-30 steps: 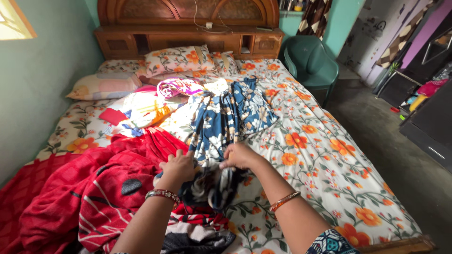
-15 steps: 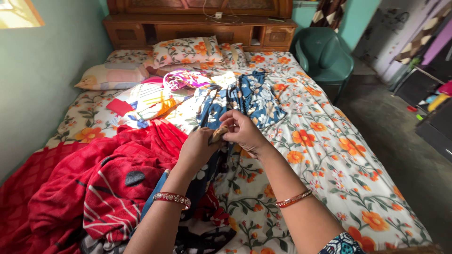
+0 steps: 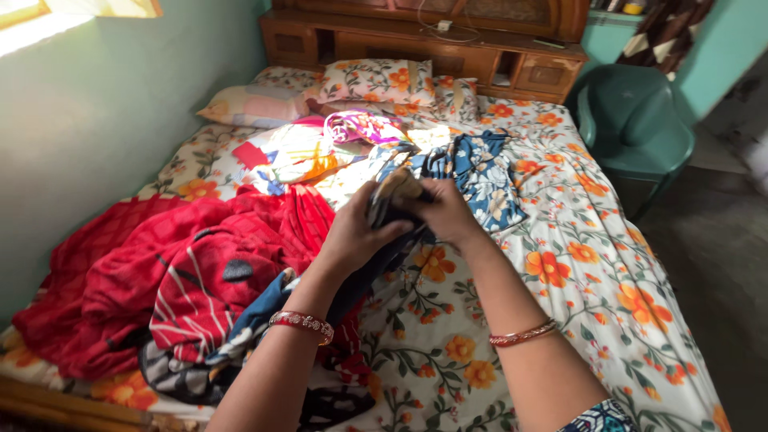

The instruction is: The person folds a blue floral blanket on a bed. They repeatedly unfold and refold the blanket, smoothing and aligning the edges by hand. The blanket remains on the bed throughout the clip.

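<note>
Left hand: the left hand [image 3: 358,232] is raised over the middle of the bed, fingers curled and closed round a bunched part of the blue floral garment [image 3: 478,172]; a beaded bangle [image 3: 302,323] sits on its wrist.
Right hand: the right hand [image 3: 448,214] meets the left one, thumb and fingers closed on the same bunch of cloth (the two hands touch at the fabric); an orange bangle [image 3: 522,334] is on its wrist.
Garment: dark blue with pale flowers; its far part lies spread on the bed beyond the hands, and a strip hangs from the hands down towards the near left.
Bed: the floral bedsheet [image 3: 576,272], white with orange flowers, shows bare on the right side.
Left of the hands: a heap of red cloth [image 3: 152,264], with a red, white and black striped piece at its near edge.
Far left: a bright multicoloured cloth [image 3: 296,156] and a pink and white one [image 3: 364,126] just beyond it.
Head of the bed: floral pillows [image 3: 376,80] against a wooden headboard [image 3: 448,48].
Far right: a green plastic chair [image 3: 636,128] beside the bed.
Left wall: a pale green wall [image 3: 104,120].
</note>
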